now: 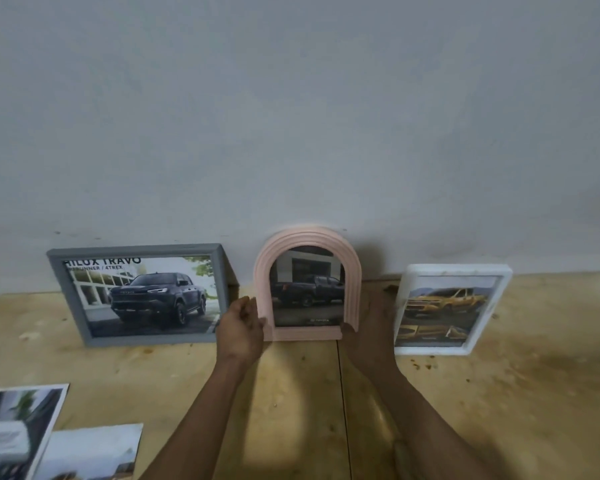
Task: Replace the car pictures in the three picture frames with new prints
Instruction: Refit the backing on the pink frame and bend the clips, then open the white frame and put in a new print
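Three frames lean against the grey wall on a wooden table. The pink arched frame (307,237) in the middle shows a dark pickup. My left hand (241,327) grips its lower left edge and my right hand (369,327) holds its lower right edge. To the left stands a grey rectangular frame (68,299) with a dark truck picture. To the right stands a white frame (499,299) with a yellow car picture. Two loose prints lie at the near left: one (14,431) partly over the other (94,452).
The wooden table (516,393) has a seam running toward me under the pink frame, and stains and crumbs near the white frame. The plain grey wall (291,116) rises right behind the frames.
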A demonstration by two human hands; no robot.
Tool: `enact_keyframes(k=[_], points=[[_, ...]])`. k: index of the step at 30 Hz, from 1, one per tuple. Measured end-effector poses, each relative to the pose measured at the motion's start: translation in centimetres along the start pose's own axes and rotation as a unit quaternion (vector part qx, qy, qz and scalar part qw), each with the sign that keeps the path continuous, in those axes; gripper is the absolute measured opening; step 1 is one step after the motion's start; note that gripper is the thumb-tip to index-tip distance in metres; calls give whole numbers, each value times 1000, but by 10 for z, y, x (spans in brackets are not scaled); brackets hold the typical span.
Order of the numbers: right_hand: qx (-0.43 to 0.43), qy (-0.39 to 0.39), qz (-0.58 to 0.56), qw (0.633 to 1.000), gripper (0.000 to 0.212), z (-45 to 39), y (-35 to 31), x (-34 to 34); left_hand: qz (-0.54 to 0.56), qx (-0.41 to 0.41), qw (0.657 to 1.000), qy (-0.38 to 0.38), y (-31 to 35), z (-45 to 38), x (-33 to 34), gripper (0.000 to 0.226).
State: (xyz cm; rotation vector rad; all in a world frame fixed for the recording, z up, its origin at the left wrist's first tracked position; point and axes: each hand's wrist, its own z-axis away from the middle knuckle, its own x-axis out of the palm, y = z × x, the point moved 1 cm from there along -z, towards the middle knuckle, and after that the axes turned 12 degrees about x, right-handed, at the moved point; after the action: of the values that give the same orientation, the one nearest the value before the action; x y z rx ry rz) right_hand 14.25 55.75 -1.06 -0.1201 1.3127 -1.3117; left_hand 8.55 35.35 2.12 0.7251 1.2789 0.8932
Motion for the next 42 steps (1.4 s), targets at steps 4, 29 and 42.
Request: enact_keyframes(k=[4, 29, 42], points=[[-28, -29, -33, 999, 33, 33, 14, -6, -20, 2, 999, 40, -9, 37, -13, 33], [117, 79, -59, 988, 28, 36, 125, -194, -41, 68, 984, -161, 40, 134, 130, 47], [-1, -91, -52, 994, 68, -92, 138, -189, 12, 90, 992, -84, 80, 76, 225, 32]])
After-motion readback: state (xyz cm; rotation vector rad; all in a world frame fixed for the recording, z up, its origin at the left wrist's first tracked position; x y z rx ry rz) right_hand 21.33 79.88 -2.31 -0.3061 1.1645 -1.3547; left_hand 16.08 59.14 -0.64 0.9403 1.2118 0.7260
